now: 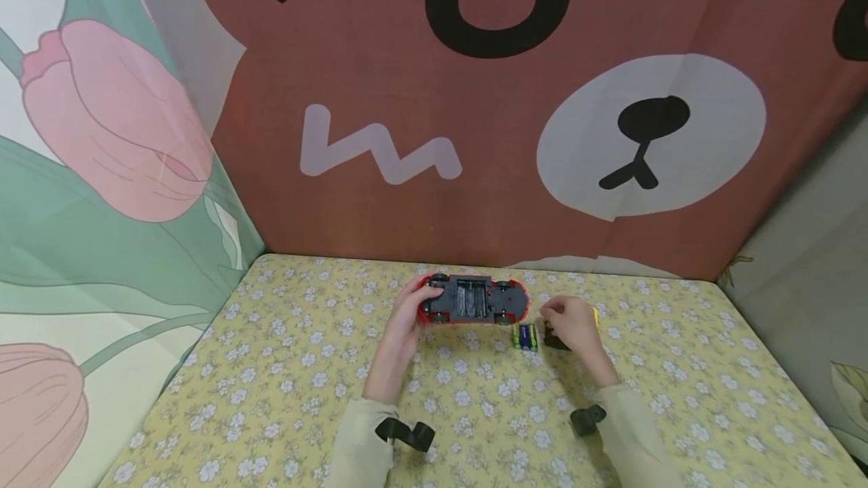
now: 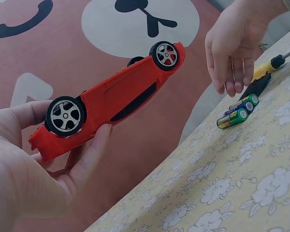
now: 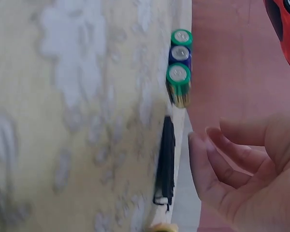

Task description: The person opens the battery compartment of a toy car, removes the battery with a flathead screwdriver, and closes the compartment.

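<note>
My left hand (image 1: 405, 313) grips a red toy car (image 2: 118, 99) by one end, its wheels up and its black underside facing me. An uncovered battery compartment (image 1: 471, 299) shows in the middle of that underside, with no batteries visible inside. Over to the right, my right hand (image 1: 575, 324) hovers above the table, fingers loosely bent and nothing between them. Just beneath it lies a black plastic cover (image 3: 165, 162). Three batteries (image 1: 525, 337), green and blue, lie side by side to the left of the cover.
A screwdriver with a yellow handle (image 2: 263, 70) lies beyond the black cover, partly hidden by my right hand in the head view. A floral cloth (image 1: 285, 398) covers the table. Behind it hangs a printed bear curtain (image 1: 407, 224).
</note>
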{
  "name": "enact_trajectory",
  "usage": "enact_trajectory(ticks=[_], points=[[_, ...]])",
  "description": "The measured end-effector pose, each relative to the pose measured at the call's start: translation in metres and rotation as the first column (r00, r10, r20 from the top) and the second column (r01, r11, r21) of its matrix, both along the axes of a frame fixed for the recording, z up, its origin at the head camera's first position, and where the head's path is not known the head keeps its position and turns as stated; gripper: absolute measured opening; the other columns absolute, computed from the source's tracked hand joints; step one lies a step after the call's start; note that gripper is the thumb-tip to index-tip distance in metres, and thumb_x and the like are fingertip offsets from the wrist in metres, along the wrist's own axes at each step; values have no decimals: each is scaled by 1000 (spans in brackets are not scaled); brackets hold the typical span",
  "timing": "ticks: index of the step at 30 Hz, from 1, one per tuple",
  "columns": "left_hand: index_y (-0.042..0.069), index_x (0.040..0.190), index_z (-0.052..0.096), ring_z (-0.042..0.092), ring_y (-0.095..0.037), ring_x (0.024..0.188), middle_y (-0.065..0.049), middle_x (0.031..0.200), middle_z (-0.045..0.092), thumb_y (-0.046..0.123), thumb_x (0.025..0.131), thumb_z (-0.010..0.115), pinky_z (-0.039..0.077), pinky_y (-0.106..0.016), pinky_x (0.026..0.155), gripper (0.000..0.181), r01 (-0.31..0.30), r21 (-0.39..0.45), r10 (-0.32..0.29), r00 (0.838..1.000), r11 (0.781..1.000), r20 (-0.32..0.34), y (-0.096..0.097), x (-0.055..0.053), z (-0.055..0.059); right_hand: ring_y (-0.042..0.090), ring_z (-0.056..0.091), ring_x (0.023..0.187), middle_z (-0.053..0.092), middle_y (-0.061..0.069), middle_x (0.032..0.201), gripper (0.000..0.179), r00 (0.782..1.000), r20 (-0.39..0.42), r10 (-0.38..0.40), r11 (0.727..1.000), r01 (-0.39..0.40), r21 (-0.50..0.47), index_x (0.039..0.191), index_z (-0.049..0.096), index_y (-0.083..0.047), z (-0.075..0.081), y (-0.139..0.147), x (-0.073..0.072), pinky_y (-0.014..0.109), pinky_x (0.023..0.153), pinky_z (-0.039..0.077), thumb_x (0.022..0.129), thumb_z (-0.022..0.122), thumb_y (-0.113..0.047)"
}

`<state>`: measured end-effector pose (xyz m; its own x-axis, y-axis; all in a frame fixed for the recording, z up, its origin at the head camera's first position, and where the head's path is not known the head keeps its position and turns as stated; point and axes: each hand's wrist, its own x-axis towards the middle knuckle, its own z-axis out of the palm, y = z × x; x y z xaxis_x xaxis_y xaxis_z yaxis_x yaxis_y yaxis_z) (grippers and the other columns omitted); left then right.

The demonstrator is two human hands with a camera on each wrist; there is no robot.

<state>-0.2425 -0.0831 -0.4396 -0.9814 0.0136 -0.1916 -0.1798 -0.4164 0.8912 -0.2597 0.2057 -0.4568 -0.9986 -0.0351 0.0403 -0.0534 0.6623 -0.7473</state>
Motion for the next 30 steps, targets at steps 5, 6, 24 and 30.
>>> enact_trajectory(ticks=[5,6,24,30], points=[[2,147,54,67,-26,104,-22,137,59,9,95,65,64,-43,73,54,-8,-5,8,1000,1000,4,1,0,-1,33,69,76,71,23,92,20,998,-48,-38,998,41,53,107,71,9,2,9,-1,42,63,58,100,63,-8],[2,147,54,66,-26,104,-22,137,59,9,94,65,64,-43,73,54,-8,-7,8,1000,1000,5,1,0,-1,34,69,78,71,23,93,20,997,-57,-44,997,47,63,107,71,9,3,11,-1,44,64,58,100,64,-8],[4,142,59,67,-26,105,-20,133,61,9,94,66,64,-43,74,49,-15,8,15,1000,1000,-1,3,3,-2,41,67,90,69,31,106,24,998,-45,-44,978,52,200,113,67,12,3,21,2,51,72,58,97,69,-6],[3,146,55,66,-26,107,-20,136,60,10,94,66,63,-43,73,53,-10,0,10,1000,1000,-5,3,3,-1,43,67,94,67,33,109,31,1000,21,1,978,-6,209,120,64,14,2,22,0,50,72,59,97,69,-6]])
